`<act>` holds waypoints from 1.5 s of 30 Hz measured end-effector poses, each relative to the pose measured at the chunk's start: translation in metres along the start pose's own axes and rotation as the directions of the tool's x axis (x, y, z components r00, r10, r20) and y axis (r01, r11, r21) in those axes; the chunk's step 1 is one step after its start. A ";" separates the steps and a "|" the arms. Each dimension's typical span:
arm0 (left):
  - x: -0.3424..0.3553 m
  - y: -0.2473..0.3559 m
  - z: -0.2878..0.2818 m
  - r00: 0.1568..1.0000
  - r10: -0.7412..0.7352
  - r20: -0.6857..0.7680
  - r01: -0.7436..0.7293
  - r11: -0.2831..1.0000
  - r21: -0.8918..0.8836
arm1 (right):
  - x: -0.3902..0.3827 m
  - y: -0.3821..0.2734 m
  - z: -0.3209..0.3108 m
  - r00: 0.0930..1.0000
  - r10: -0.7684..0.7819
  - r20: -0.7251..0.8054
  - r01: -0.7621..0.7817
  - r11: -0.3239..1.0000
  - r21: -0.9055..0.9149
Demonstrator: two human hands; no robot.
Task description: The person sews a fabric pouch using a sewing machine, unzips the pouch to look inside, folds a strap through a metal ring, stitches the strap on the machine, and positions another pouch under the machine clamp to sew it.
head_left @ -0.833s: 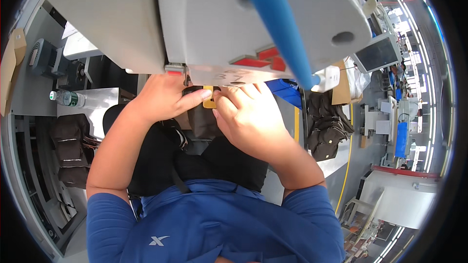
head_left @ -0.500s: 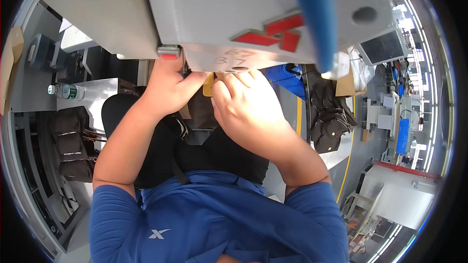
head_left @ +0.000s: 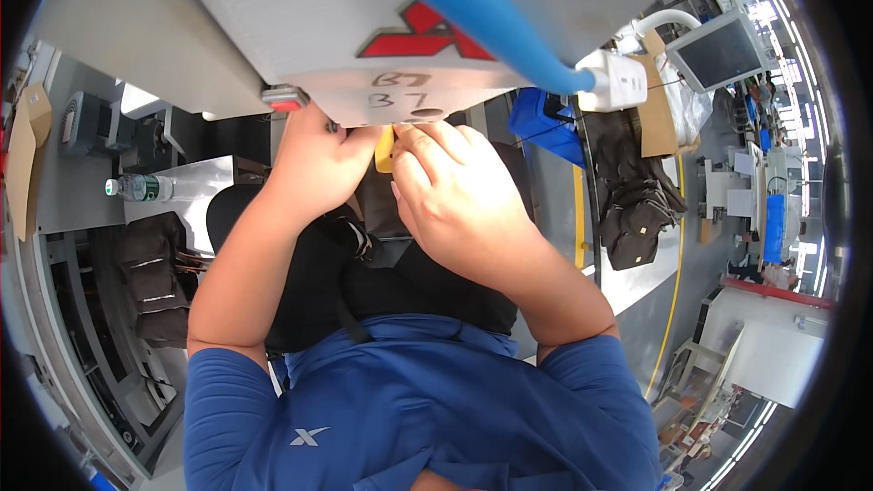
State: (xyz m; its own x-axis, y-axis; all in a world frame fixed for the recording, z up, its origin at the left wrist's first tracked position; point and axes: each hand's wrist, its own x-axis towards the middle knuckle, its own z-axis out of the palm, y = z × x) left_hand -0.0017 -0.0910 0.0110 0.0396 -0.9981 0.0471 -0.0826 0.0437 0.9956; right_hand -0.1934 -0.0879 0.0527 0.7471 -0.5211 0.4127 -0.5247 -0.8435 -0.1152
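Left hand [head_left: 318, 162] partly behind machine [head_left: 300, 45]

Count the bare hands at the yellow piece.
2: the left hand, left of the yellow piece, and the right hand, on its right; the machine hides parts of both.

Bottle [head_left: 145, 187] left, blue bin [head_left: 544, 127] and monitor [head_left: 718, 53] right

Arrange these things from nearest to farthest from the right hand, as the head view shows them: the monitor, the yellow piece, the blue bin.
From the right hand, in the head view:
1. yellow piece: close by, at the hand's left side
2. blue bin: to the right of the hand
3. monitor: farther right, toward the picture's upper right
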 end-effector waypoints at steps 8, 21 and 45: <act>-0.011 0.037 -0.054 0.952 -0.138 0.274 -0.025 0.855 0.518 | -0.002 -0.004 -0.002 1.000 0.013 0.021 -0.014 1.000 0.019; -0.005 -0.006 -0.048 0.771 0.418 0.481 -0.636 0.557 0.534 | -0.006 -0.004 0.004 0.996 0.052 -0.074 -0.047 0.996 0.073; 0.021 -0.005 -0.047 0.740 0.355 0.572 -0.586 0.757 0.289 | -0.002 -0.008 -0.005 1.000 -0.006 0.029 0.006 1.000 -0.012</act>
State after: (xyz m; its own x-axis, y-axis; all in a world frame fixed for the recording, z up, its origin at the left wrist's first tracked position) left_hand 0.0462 -0.1103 0.0109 -0.5694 -0.7476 0.3420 -0.3734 0.6058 0.7026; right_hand -0.1932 -0.0797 0.0572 0.7617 -0.5198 0.3869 -0.5249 -0.8450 -0.1019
